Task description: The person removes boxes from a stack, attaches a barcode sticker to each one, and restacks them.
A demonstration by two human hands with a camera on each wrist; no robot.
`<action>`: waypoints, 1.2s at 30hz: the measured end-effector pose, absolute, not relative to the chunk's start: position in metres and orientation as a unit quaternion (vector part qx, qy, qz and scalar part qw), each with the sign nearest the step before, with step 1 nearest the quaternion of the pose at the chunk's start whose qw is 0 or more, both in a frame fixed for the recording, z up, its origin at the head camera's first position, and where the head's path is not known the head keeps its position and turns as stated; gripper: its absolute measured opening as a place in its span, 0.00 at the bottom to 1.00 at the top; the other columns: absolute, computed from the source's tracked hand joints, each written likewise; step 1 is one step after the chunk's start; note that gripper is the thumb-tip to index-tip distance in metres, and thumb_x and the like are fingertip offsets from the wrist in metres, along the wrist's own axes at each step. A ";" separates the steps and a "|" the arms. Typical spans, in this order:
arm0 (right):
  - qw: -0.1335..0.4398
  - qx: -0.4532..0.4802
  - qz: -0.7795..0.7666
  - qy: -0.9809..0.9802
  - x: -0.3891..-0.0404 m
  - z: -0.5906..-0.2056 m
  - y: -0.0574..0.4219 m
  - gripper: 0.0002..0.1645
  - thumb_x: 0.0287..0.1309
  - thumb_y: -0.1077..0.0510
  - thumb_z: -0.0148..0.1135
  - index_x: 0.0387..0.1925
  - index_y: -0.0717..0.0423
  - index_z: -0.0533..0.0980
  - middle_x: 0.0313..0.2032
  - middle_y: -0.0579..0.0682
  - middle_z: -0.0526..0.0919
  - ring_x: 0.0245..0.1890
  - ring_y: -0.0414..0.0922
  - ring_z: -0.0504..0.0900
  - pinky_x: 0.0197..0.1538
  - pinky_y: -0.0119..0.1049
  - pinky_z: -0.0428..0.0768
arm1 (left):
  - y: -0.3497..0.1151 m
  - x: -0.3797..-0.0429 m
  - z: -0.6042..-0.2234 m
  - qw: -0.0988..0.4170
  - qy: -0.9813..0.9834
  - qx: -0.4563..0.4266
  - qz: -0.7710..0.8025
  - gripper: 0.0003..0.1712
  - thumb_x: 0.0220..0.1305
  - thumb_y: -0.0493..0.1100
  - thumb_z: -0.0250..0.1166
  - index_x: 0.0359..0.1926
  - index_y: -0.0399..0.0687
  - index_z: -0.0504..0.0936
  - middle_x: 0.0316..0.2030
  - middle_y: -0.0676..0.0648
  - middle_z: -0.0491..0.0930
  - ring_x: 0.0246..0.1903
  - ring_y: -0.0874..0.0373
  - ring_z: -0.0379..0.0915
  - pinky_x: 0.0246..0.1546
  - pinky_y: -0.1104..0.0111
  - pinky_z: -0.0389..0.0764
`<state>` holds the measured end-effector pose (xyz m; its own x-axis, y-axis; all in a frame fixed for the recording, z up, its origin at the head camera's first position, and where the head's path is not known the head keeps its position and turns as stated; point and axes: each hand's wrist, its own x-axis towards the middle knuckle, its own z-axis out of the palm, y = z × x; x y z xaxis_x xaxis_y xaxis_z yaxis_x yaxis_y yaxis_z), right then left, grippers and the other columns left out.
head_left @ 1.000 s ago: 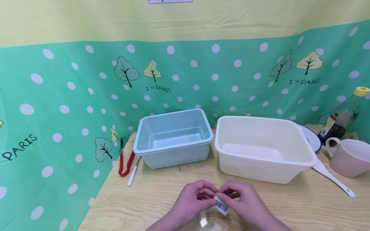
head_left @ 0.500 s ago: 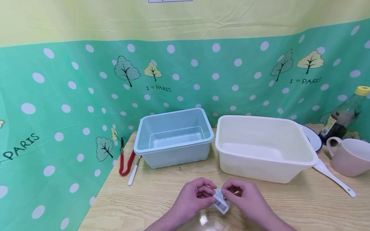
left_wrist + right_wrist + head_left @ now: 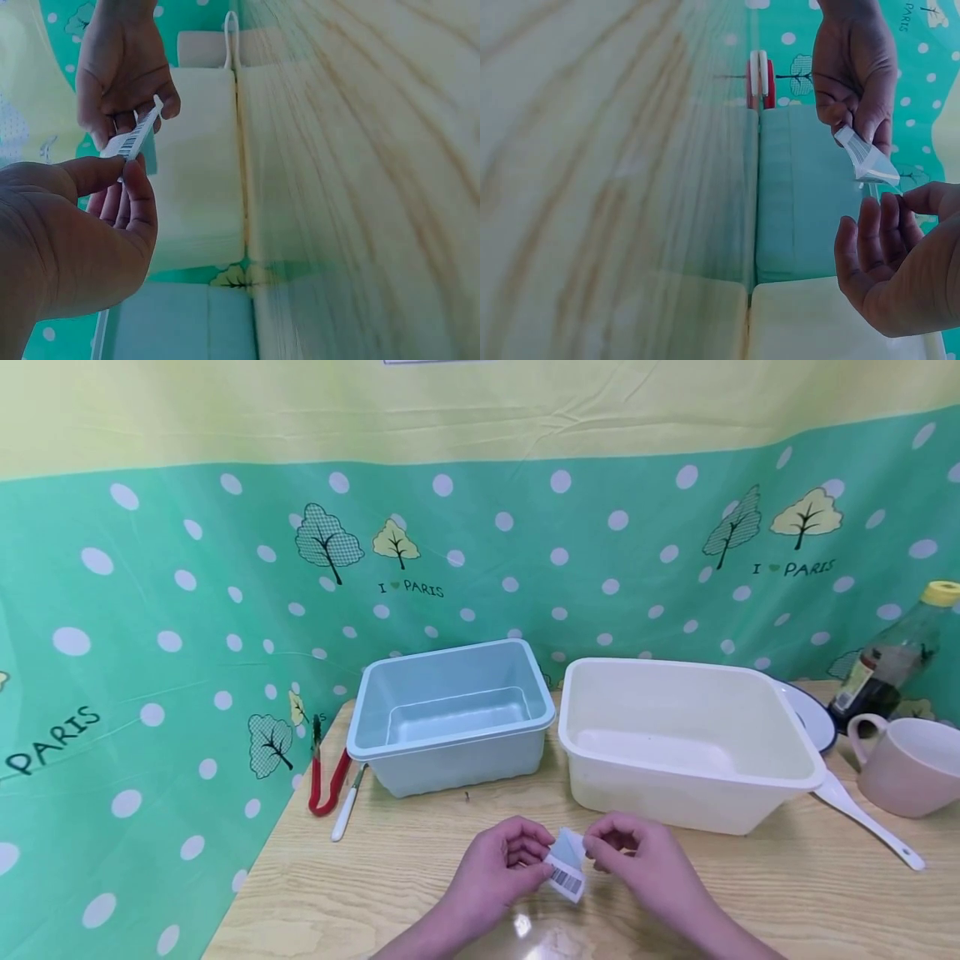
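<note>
In front of the tubs my left hand (image 3: 495,872) pinches a small white packet with a barcode (image 3: 566,870) between thumb and forefinger. The upper part of the packet is pale blue, and a flap at its top right corner stands folded. Thumb and forefinger of my right hand (image 3: 641,856) pinch that corner. Seen from the right wrist, the packet (image 3: 866,159) spans the gap between both hands, its corner drawn out to a thin tip at the right fingertips. The left wrist view shows the barcode side of the packet (image 3: 133,141) nearly edge-on.
Behind the hands stand a light blue tub (image 3: 457,768) and a white tub (image 3: 667,797). Red-handled tongs (image 3: 324,793) and a white-handled knife (image 3: 347,810) lie left. At the right are a white spoon (image 3: 873,827), a plate (image 3: 810,714), a pink mug (image 3: 911,768) and a bottle (image 3: 885,668).
My right hand has moved a little right and up, pulling the packet's corner away from the left hand. More of the pale blue part shows now, and the hands are farther apart.
</note>
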<state>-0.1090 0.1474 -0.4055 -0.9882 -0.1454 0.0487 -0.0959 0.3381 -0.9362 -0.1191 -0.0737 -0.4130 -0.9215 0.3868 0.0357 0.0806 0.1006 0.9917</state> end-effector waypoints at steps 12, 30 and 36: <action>0.016 -0.057 -0.585 0.809 -0.114 -0.402 0.152 0.07 0.64 0.58 0.68 0.38 0.59 0.83 0.35 0.52 0.86 0.32 0.45 0.84 0.38 0.35 0.84 | -0.075 -0.122 -0.413 0.115 0.730 0.135 0.660 0.15 0.57 0.28 0.70 0.45 0.40 0.81 0.38 0.42 0.83 0.35 0.56 0.80 0.29 0.73 0.81; -0.019 -0.002 -0.594 0.804 -0.118 -0.399 0.156 0.07 0.64 0.60 0.68 0.38 0.61 0.83 0.32 0.53 0.84 0.30 0.45 0.83 0.38 0.35 0.84 | -0.084 -0.135 -0.415 0.110 0.716 0.095 0.683 0.18 0.58 0.26 0.68 0.49 0.35 0.79 0.37 0.44 0.82 0.35 0.54 0.79 0.28 0.69 0.81; -0.025 0.009 -0.592 0.805 -0.118 -0.399 0.157 0.07 0.64 0.59 0.68 0.38 0.61 0.83 0.32 0.53 0.84 0.29 0.44 0.82 0.37 0.35 0.84 | -0.086 -0.138 -0.413 0.112 0.725 0.087 0.674 0.18 0.57 0.25 0.68 0.49 0.35 0.79 0.37 0.43 0.81 0.35 0.54 0.79 0.28 0.66 0.83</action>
<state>-0.1183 0.1573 -0.3988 -0.9986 0.0430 0.0298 -0.0156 0.2979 -0.9545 -0.1378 -0.0865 -0.4131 -0.9598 0.2772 -0.0443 -0.0236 0.0775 0.9967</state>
